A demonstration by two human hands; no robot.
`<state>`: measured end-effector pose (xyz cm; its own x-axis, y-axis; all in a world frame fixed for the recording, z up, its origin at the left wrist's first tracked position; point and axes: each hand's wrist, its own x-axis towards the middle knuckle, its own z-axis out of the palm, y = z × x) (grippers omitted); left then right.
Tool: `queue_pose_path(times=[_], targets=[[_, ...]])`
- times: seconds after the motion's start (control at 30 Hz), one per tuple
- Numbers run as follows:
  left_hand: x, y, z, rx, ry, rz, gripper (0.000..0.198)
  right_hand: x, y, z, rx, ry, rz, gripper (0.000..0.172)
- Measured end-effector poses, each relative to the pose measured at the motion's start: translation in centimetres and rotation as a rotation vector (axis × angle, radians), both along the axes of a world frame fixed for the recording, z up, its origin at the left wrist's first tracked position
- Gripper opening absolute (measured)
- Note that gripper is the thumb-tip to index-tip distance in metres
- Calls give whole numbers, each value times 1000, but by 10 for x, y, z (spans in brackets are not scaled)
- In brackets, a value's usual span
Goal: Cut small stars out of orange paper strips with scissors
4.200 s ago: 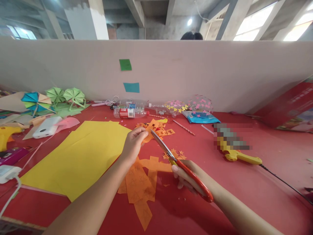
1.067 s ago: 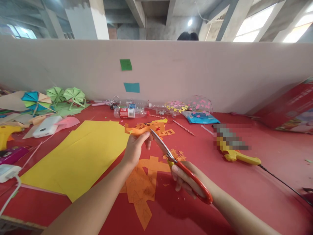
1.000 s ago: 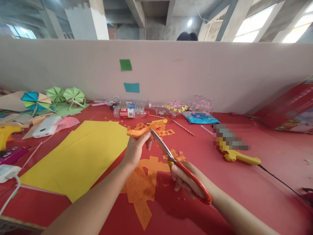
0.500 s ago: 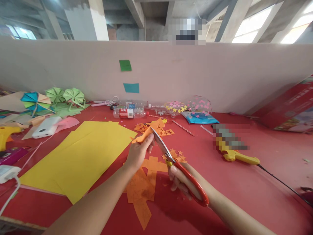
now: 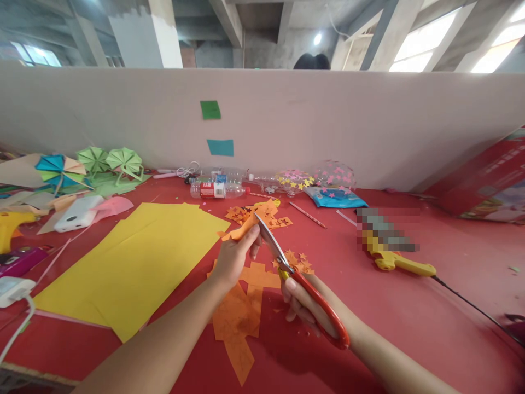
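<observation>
My left hand [image 5: 234, 253] pinches a strip of orange paper [image 5: 237, 232] between thumb and fingers. In my right hand [image 5: 301, 301] is a pair of red-handled scissors [image 5: 320, 309], its blades pointing up and left with the tips at the paper's right edge. Whether the blades are fully closed is hard to tell. Below my hands lie larger orange paper scraps [image 5: 238, 312] on the red table. Small cut orange stars [image 5: 301, 261] are heaped just behind my right hand, and orange offcuts with star-shaped holes [image 5: 283, 221] lie beyond the blades.
Yellow paper sheets [image 5: 143, 257] cover the left side. A yellow glue gun [image 5: 404, 265] with a black cord lies right. Along the white partition [image 5: 123, 120] are a plastic bottle [image 5: 217, 190], a blue packet [image 5: 336, 197] and green paper umbrellas [image 5: 123, 160]. A red box [image 5: 488, 186] stands far right.
My left hand and the orange paper have shifted very slightly right. The scissors have moved only a little, and their grip is the same.
</observation>
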<state>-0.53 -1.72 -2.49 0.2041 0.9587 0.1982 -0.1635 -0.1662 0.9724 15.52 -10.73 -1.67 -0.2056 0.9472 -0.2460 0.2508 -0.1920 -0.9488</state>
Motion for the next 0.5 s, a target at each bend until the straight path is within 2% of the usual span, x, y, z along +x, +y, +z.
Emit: queue_pose_path(times=[0.3,0.5], targets=[[1,-1,0,-14,13,7,41,-6,-3,2,-60,-45,-88,61],[1,-1,-1,-27,24,15,41,-8,-2,-2,-61,-49,-80,63]])
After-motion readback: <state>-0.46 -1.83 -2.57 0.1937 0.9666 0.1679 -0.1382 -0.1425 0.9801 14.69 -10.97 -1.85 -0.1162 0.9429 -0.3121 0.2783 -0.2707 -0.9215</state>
